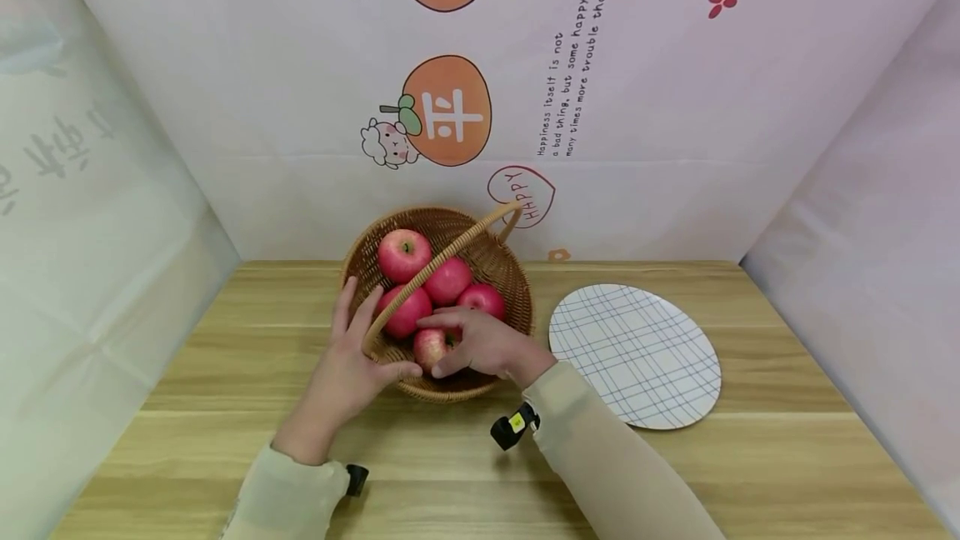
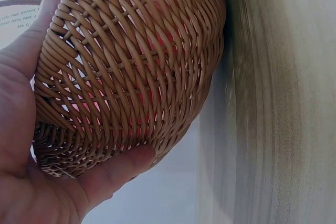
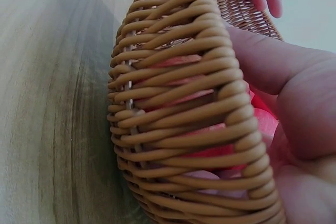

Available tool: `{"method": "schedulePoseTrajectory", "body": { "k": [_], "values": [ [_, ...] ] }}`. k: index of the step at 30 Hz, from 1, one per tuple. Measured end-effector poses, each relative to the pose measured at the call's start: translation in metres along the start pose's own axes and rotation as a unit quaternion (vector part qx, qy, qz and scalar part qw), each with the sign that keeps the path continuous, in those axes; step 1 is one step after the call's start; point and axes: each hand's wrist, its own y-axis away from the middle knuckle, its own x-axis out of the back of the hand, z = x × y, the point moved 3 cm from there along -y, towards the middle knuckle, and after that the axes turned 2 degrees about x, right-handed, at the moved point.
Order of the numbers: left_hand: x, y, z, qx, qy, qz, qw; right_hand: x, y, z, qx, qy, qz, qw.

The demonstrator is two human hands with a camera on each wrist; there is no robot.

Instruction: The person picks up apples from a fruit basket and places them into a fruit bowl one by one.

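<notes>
A brown wicker basket (image 1: 517, 282) with an arched handle (image 1: 457, 247) stands against the back wall, several red apples (image 1: 404, 256) inside. My left hand (image 1: 347, 369) holds the basket at its front left rim, by the foot of the handle. Close up in the left wrist view, that hand (image 2: 26, 145) lies along the woven side (image 2: 131, 66). Inside the basket, my right hand (image 1: 480, 344) has fingers and thumb around the front apple (image 1: 430, 350), which is paler than the others. The rim (image 3: 236, 93) hides much of this apple in the right wrist view.
An oval white board with a blue checked pattern (image 1: 637, 357) lies on the wooden table (image 1: 420, 473) to the right of the basket. A printed white sheet (image 1: 637, 207) rises behind, and pale sheets enclose both sides.
</notes>
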Motion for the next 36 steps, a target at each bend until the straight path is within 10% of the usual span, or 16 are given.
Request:
{"method": "schedulePoseTrajectory", "body": {
  "k": [18,28,36],
  "values": [
    [0.0006,-0.0003,0.0004,-0.004,-0.004,-0.004,1.0000,-0.0039,-0.0006,0.0034,0.005,-0.088,-0.074,0.9933],
    [0.0014,-0.0008,0.0016,-0.015,-0.005,-0.002,0.9999,-0.0023,-0.0014,0.0050,0.029,-0.025,-0.050,0.9980],
    [0.0006,0.0013,0.0007,-0.022,-0.007,-0.005,0.9997,-0.0034,0.0012,0.0090,0.051,-0.073,-0.045,0.9950]
  ]
}}
